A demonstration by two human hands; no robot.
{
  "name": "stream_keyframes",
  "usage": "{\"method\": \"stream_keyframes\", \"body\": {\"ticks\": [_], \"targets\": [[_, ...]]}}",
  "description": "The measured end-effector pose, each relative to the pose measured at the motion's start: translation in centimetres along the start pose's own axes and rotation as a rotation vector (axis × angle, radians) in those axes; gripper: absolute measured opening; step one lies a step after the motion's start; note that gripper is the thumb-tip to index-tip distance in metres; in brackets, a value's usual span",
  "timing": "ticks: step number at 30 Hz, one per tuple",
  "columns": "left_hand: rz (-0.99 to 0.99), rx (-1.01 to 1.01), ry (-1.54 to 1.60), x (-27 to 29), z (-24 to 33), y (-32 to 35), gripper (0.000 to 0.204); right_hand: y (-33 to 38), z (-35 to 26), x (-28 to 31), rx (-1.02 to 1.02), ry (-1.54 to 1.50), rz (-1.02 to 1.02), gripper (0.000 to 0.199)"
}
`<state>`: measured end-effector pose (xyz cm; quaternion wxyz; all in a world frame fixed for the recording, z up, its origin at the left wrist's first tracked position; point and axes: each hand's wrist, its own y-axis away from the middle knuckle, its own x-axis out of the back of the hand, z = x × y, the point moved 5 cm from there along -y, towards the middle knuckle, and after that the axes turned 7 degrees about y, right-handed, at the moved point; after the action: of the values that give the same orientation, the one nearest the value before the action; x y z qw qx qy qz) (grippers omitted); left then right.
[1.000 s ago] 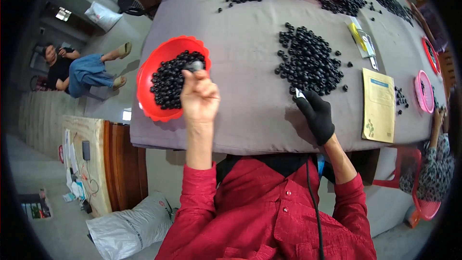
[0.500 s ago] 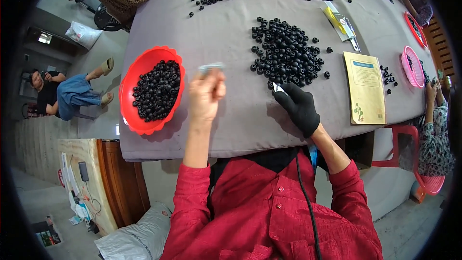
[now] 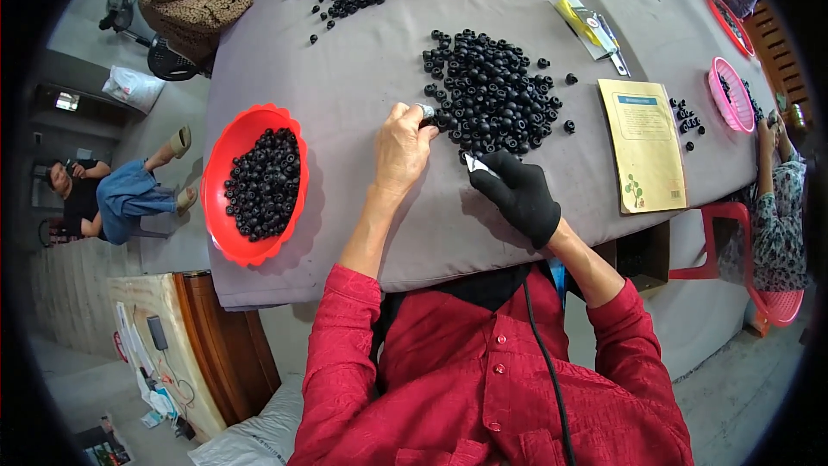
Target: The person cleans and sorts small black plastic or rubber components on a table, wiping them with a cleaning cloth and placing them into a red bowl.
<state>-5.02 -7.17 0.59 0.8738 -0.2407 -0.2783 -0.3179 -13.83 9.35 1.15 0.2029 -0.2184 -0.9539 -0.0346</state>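
Left hand (image 3: 402, 148) has moved from the red basin (image 3: 226, 233) to the pile of black rings (image 3: 492, 95) on the desk (image 3: 362, 86), fingertips pinching one ring. Gloved right hand (image 3: 520, 194) grips a small metal blade (image 3: 477, 164) just beside the pile.

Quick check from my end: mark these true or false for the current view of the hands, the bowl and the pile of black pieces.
1. The left hand is bare and touches the edge of the pile of black ring-shaped pieces. True.
2. The right hand is bare. False: it wears a black glove and holds a small pale-tipped tool.
3. The red bowl is empty. False: it holds many black pieces.
4. The red bowl sits left of the left hand on the grey table cover. True.
5. A yellow booklet lies right of the pile. True.
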Motion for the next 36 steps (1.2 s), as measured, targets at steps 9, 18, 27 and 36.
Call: {"method": "stream_keyframes", "body": {"ticks": [9,18,27,36], "targets": [[-0.128,0.309,0.963,-1.2,1.6,2.5,0.013,-0.3,0.4,0.6,0.127,0.045,0.086,0.027],[-0.357,0.378,1.282,-3.6,2.3,4.2,0.021,-0.7,0.4,1.1,-0.120,-0.152,0.215,0.028],[-0.275,0.328,1.291,-3.7,2.4,4.3,0.021,-0.8,0.1,1.0,-0.055,-0.101,0.223,0.025],[-0.262,0.308,1.290,-2.8,3.2,3.8,0.018,-0.8,0.6,0.7,-0.135,-0.138,0.187,0.029]]}}
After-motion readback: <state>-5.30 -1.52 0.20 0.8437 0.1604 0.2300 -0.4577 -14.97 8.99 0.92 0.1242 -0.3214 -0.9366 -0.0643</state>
